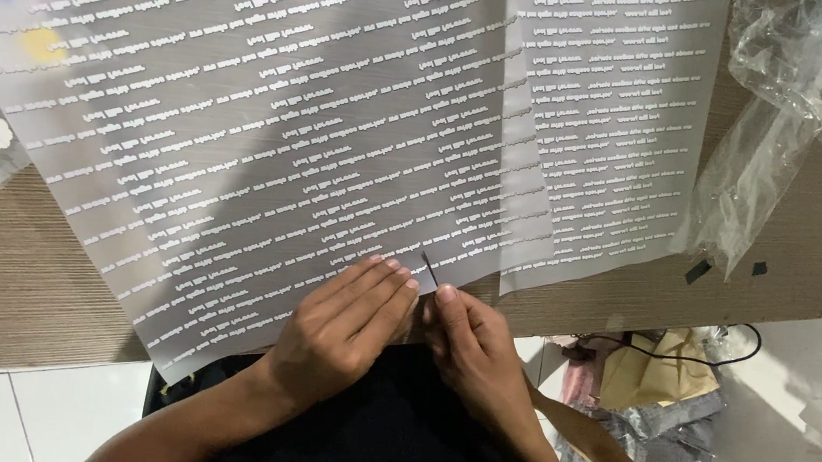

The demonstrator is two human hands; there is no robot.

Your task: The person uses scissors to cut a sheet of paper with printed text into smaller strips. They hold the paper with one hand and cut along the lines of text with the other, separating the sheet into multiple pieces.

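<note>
Both hands meet at the near edge of a printed translucent sheet.

The left hand (347, 325) lies flat, fingers together, pressing the translucent sheet (270, 127) near its lower edge. The right hand (470, 352) is curled narrow beside it, pinching a thin dark blade-like tool (429, 269) whose tip touches the sheet. The sheet, covered in rows of white print, spreads over a wooden table (15, 273). A second printed sheet (607, 129) overlaps it on the right; crumpled clear plastic (773, 125) lies beyond.
</note>
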